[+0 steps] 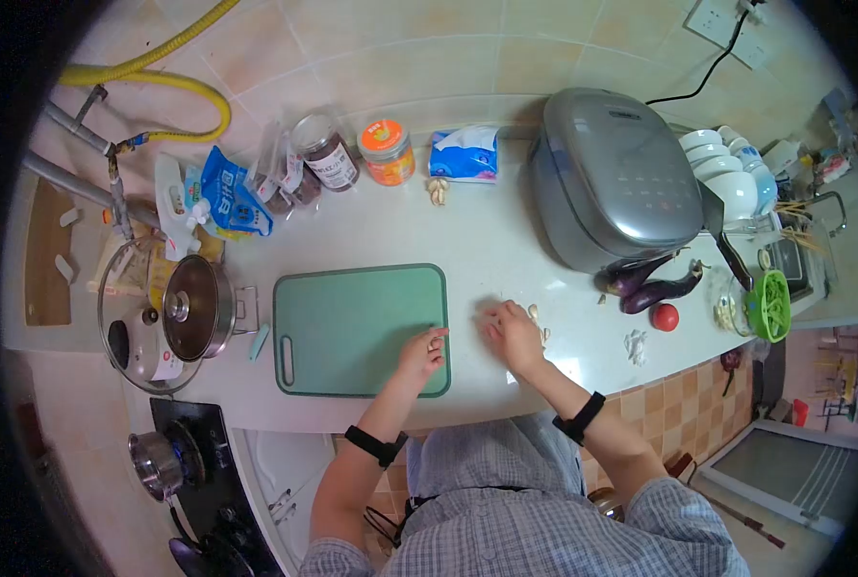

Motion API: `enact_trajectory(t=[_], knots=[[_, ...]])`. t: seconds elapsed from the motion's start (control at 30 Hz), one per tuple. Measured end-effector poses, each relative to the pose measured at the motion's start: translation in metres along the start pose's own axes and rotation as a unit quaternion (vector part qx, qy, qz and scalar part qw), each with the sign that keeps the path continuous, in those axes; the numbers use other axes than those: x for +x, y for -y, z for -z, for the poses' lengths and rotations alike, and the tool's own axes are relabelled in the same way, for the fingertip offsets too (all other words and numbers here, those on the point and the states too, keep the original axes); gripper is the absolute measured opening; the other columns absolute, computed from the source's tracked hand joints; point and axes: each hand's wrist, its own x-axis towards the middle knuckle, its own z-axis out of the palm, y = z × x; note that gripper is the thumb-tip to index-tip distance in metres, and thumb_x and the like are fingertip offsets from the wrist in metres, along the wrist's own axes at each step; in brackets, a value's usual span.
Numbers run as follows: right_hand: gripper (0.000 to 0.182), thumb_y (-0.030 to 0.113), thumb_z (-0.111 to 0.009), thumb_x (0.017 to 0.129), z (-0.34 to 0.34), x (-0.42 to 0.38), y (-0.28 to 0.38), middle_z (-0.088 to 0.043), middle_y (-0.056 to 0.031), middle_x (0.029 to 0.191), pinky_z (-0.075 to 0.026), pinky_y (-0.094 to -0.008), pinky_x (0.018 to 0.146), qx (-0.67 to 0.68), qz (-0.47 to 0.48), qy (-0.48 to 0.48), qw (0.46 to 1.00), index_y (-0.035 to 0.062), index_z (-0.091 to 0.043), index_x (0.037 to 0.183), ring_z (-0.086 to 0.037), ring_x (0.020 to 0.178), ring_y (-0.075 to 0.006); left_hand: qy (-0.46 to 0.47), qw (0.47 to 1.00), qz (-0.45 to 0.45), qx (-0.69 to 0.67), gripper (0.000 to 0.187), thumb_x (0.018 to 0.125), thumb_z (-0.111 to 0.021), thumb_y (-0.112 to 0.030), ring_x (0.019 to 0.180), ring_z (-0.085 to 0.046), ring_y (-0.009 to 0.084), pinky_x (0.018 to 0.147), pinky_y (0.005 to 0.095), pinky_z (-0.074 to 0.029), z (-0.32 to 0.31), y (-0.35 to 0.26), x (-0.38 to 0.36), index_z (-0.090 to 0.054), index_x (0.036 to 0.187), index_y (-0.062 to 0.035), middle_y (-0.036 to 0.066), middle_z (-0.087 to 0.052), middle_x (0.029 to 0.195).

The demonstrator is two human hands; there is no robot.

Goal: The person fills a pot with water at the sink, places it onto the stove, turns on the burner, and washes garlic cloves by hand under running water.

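My left hand (421, 354) is over the right edge of the green cutting board (352, 332), its fingers loosely bent and apart with nothing visible in them. To the right of the board, my right hand (514, 338) is low over the white countertop. Its fingers point left and down and are smeared by motion, so whether they hold anything is hidden. Beside that hand lie several garlic cloves (533, 313), partly covered by it.
A grey rice cooker (621, 178) stands at the back right, with eggplants (662, 288) and a tomato (665, 317) before it. A lidded pot (198, 308) sits left of the board. Farther back are an orange-lidded jar (387, 154), a tissue pack (464, 156) and a garlic bulb (438, 191).
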Motion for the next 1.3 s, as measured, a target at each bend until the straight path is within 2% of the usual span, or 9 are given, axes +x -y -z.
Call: enact_trajectory(t=[0.17, 0.27, 0.37, 0.43, 0.53, 0.67, 0.87, 1.1, 1.3], knots=[[0.017, 0.017, -0.060, 0.070, -0.020, -0.001, -0.002, -0.054, -0.0101, 0.078, -0.045, -0.0341, 0.063, -0.112, 0.000, 0.036, 0.993, 0.0048, -0.058, 0.082, -0.055, 0.073, -0.0270, 0.031, 0.998, 0.035, 0.033, 0.020, 0.082, -0.047, -0.019, 0.057, -0.041, 0.0074, 0.057, 0.0231, -0.039, -0.011, -0.015, -0.020, -0.056, 0.091, -0.0046, -0.003, -0.044, 0.066], [0.015, 0.017, -0.060, 0.070, -0.017, -0.001, 0.013, -0.055, -0.0089, 0.081, -0.045, -0.0336, 0.064, -0.081, -0.100, 0.070, 0.989, 0.0067, -0.059, 0.081, -0.055, 0.073, -0.0257, 0.064, 0.992, 0.063, 0.092, 0.020, 0.083, -0.047, -0.022, 0.061, -0.044, 0.0079, 0.059, 0.0233, -0.040, -0.015, -0.019, -0.021, -0.055, 0.090, -0.0045, -0.002, -0.045, 0.066], [0.013, 0.018, -0.060, 0.070, -0.007, -0.013, 0.046, -0.055, -0.0084, 0.086, -0.045, -0.0350, 0.068, 0.145, -0.151, 0.070, 0.975, 0.0081, -0.058, 0.079, -0.054, 0.079, -0.0256, 0.045, 0.994, 0.103, 0.009, 0.021, 0.084, -0.045, -0.022, 0.061, -0.044, 0.0082, 0.059, 0.0220, -0.038, -0.026, -0.011, -0.018, -0.052, 0.093, -0.0040, -0.002, -0.045, 0.066], [0.016, 0.017, -0.060, 0.069, -0.003, -0.018, 0.055, -0.055, -0.0089, 0.089, -0.044, -0.0346, 0.070, 0.092, 0.064, 0.087, 0.990, 0.0080, -0.057, 0.082, -0.053, 0.084, -0.0259, 0.010, 0.990, 0.116, -0.080, 0.018, 0.084, -0.045, -0.022, 0.053, -0.042, 0.0078, 0.049, 0.0201, -0.037, -0.037, -0.003, -0.012, -0.051, 0.087, -0.0051, -0.001, -0.045, 0.063], [0.021, 0.018, -0.061, 0.069, 0.008, -0.020, 0.048, -0.055, -0.0091, 0.089, -0.044, -0.0346, 0.069, 0.036, 0.054, 0.011, 0.998, 0.0060, -0.057, 0.085, -0.052, 0.085, -0.0264, 0.042, 0.989, 0.132, -0.051, 0.014, 0.084, -0.045, -0.020, 0.043, -0.034, 0.0056, 0.038, 0.0177, -0.028, -0.016, 0.002, 0.004, -0.049, 0.085, -0.0059, -0.001, -0.041, 0.058], [0.048, 0.029, -0.063, 0.067, 0.023, -0.028, -0.015, -0.048, -0.0154, 0.104, -0.039, -0.0379, 0.077, -0.102, -0.110, -0.069, 0.986, 0.0022, -0.048, 0.103, -0.046, 0.094, -0.0317, 0.125, 0.981, 0.129, -0.073, 0.019, 0.085, -0.043, -0.021, 0.036, -0.025, 0.0029, 0.033, 0.0179, -0.018, 0.000, 0.005, 0.011, -0.049, 0.086, -0.0035, -0.003, -0.040, 0.056], [0.060, 0.038, -0.062, 0.069, 0.002, -0.032, -0.014, -0.040, -0.0162, 0.113, -0.032, -0.0417, 0.085, -0.192, -0.037, -0.044, 0.980, 0.0087, -0.040, 0.116, -0.037, 0.104, -0.0322, 0.127, 0.979, 0.157, 0.029, 0.018, 0.083, -0.047, -0.016, 0.040, -0.024, 0.0025, 0.035, 0.0172, -0.019, -0.031, -0.005, -0.007, -0.051, 0.093, -0.0009, -0.004, -0.036, 0.056], [0.026, 0.016, -0.059, 0.073, -0.010, -0.036, -0.037, -0.046, -0.0132, 0.102, -0.035, -0.0382, 0.082, -0.125, -0.051, -0.070, 0.988, 0.0074, -0.051, 0.096, -0.040, 0.097, -0.0302, 0.111, 0.978, 0.175, -0.017, 0.022, 0.082, -0.045, -0.015, 0.040, -0.024, 0.0030, 0.036, 0.0176, -0.020, -0.022, 0.009, 0.004, -0.050, 0.098, -0.0002, -0.006, -0.033, 0.054], [0.017, 0.005, -0.055, 0.074, -0.008, -0.026, -0.046, -0.047, -0.0125, 0.092, -0.040, -0.0319, 0.073, -0.077, -0.042, -0.108, 0.990, 0.0039, -0.050, 0.090, -0.046, 0.083, -0.0280, 0.119, 0.980, 0.149, -0.060, 0.023, 0.081, -0.046, -0.015, 0.040, -0.022, 0.0033, 0.037, 0.0179, -0.019, -0.030, 0.016, 0.014, -0.050, 0.098, -0.0014, -0.007, -0.029, 0.053]])
